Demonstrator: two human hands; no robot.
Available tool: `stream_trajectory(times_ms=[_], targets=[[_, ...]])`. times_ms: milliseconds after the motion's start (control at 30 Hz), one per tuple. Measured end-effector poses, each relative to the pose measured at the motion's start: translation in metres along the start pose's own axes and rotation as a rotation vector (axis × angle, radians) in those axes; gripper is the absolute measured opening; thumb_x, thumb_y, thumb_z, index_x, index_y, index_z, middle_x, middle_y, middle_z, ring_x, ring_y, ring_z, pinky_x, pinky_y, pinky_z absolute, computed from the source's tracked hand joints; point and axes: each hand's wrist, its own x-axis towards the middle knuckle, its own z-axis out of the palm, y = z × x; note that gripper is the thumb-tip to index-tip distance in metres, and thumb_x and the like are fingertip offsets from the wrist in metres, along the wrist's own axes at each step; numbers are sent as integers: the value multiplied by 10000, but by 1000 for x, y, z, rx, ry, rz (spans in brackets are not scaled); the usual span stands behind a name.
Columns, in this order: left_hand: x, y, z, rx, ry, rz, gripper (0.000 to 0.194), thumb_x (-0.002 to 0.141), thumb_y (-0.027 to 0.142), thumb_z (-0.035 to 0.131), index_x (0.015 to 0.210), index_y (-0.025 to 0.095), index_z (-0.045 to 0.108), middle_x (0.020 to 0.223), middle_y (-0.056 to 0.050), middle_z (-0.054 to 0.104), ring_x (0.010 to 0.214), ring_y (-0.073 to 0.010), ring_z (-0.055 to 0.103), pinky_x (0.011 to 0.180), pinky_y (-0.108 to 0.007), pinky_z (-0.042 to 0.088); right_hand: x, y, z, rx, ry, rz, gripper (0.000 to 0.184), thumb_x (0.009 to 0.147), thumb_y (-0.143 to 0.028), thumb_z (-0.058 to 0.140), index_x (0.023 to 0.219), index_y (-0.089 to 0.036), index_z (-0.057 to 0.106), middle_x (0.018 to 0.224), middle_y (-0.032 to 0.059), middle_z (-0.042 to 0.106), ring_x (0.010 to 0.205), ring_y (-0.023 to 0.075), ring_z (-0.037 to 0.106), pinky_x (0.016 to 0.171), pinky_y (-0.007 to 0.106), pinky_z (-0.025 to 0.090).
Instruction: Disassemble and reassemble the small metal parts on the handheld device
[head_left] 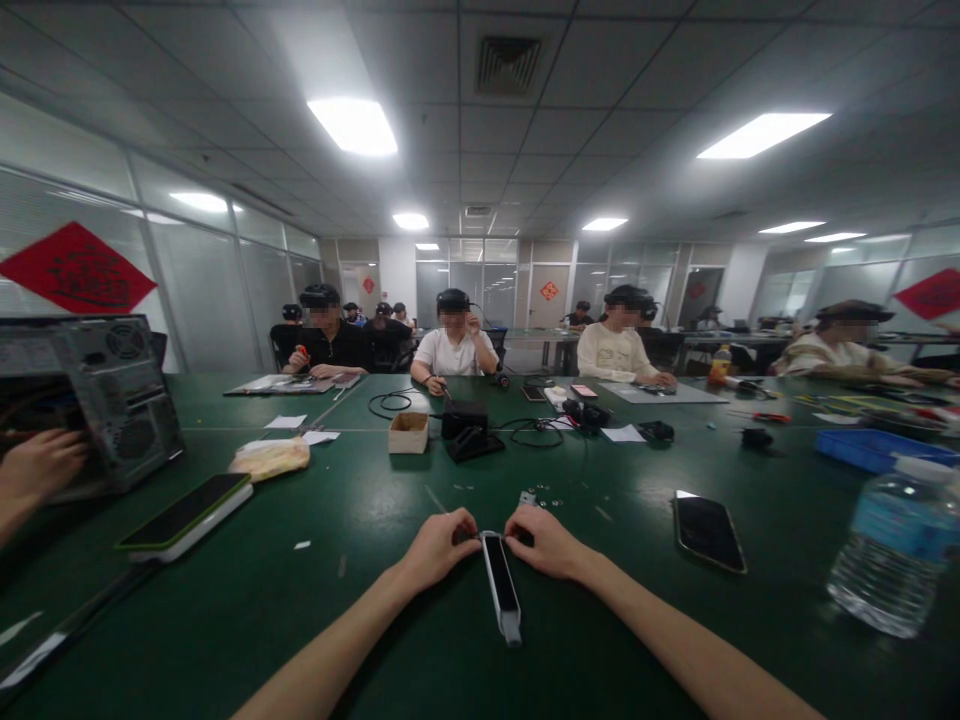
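Observation:
A slim white device with a long dark face lies on the green table in front of me, its narrow grey end pointing towards me. My left hand is closed at the left side of its far end, thumb and fingers pinched together. On the opposite side, my right hand pinches the same end with curled fingers. Exactly what part sits between the fingertips is too small to make out. Just beyond my right hand is a small greyish piece, with several tiny shiny parts scattered near it.
At right lie a smartphone, a water bottle and a blue tray. Ahead stand a small box and a black device with cables. Left are a green-edged device, a computer case and another person's hand. Co-workers sit opposite.

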Motion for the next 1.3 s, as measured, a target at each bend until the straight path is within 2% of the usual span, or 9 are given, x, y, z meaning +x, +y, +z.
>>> stream_trajectory(times_ms=[333,533,833,1300], targets=[[0,-4,3,79,26,7,151,799,326,584,843,182,572,759,15,616,665,-133,555,621,-224,401,1,-2,1,-42,38,-29,82,831,-209,553,832,-162,621,815,43,608,746,153,535,697,282,449],[-1,-2,3,122,6,2,158,807,320,554,888,188,586,810,3,618,721,-149,562,637,-235,403,1,-3,-1,-38,23,-22,96,842,-220,545,842,-167,625,824,44,611,759,159,540,704,288,451],[-2,0,1,76,-19,22,144,828,291,536,909,185,591,856,-2,623,741,-143,562,641,-230,412,0,-7,-4,-21,-8,12,115,854,-241,536,854,-164,622,862,48,610,762,155,542,704,291,459],[-2,1,0,95,-32,7,163,843,306,543,932,184,606,891,-12,639,778,-154,562,681,-240,423,0,0,1,-32,9,-15,117,850,-241,533,862,-166,622,858,47,606,766,156,538,709,294,463]])
